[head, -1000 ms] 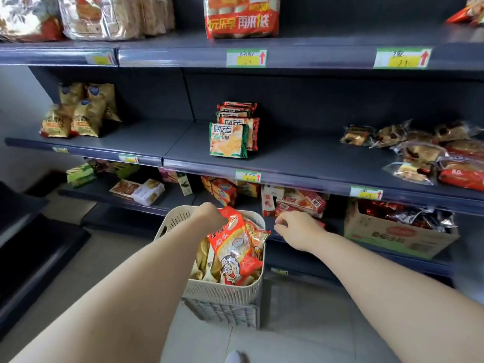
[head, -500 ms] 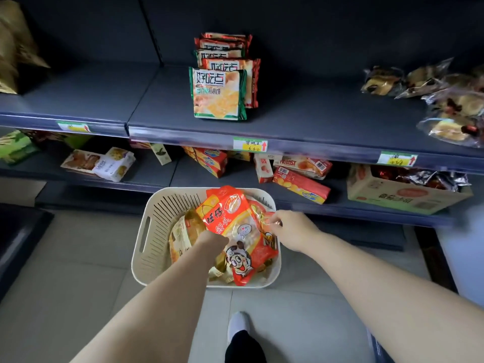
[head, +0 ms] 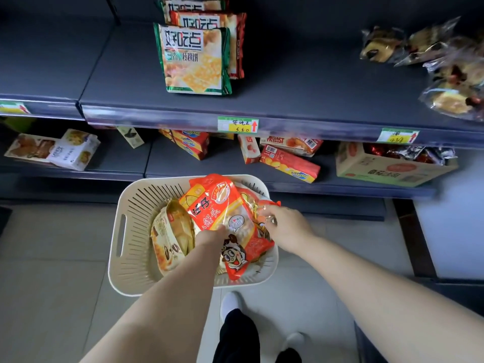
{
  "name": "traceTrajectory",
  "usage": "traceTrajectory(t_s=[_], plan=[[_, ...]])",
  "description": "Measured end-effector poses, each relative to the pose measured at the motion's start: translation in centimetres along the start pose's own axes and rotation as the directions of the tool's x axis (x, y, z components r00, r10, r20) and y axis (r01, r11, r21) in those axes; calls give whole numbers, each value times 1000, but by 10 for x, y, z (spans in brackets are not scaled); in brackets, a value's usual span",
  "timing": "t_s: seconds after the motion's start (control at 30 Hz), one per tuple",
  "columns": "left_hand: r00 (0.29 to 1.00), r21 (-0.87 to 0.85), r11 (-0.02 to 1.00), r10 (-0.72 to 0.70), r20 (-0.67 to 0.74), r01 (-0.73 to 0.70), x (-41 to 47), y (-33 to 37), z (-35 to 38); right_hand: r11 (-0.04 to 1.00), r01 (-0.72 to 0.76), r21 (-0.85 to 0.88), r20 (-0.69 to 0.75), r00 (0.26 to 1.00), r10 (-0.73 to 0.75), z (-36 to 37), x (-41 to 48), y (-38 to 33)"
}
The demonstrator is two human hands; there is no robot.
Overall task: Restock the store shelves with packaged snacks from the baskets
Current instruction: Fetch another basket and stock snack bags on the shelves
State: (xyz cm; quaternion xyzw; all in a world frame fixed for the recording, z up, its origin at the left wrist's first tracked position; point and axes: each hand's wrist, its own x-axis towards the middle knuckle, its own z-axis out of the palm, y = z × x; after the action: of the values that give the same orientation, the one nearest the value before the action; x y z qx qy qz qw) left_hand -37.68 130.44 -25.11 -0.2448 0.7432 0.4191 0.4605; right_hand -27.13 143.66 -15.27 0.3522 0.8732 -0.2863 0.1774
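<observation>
A cream slatted plastic basket [head: 125,231] sits on the grey tiled floor [head: 52,284], in front of the shelving. Inside it, a large red snack bag [head: 222,213] lies on top, with beige snack packets [head: 167,231] to its left. The left hand [head: 212,237] is at the bag's near edge and the right hand [head: 285,226] at its right side. On the dark upper shelf [head: 288,87], green-edged cracker packets [head: 193,58] stand in the centre and clear-wrapped pastries [head: 445,74] lie to the right. On the lower shelf [head: 227,169], a brown cardboard box [head: 379,166] sits at the right.

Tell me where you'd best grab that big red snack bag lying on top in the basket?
Grip the red snack bag by its flat left edge, coming from above: it lies face-up atop the other packets in the basket, that edge free, its puffy middle too wide. The left hand holds there.
</observation>
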Motion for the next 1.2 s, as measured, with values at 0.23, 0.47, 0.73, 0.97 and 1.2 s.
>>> traceTrajectory(t_s=[0.23,0.47,0.73,0.97,1.2], plan=[[1000,-101,995,-8,7,9,-3,-4,-10,998,-9,58,-23,1000,10,1,-8,9],[955,-89,953,282,-88,-290,-39,-2,-26,995,4,96,6,1000,-5,-1,-21,16],[917,-7,921,388,96,-389,-137,5,-25,854,-87,513,77,996,54,-34,-68,28],[875,-17,883,466,131,-468,-201,-14,29,607,-181,774,211,977,22,-49,-105,66],[887,-91,899,438,147,-429,-215,-34,57,602,-171,780,166,984,65,-55,-116,95]])
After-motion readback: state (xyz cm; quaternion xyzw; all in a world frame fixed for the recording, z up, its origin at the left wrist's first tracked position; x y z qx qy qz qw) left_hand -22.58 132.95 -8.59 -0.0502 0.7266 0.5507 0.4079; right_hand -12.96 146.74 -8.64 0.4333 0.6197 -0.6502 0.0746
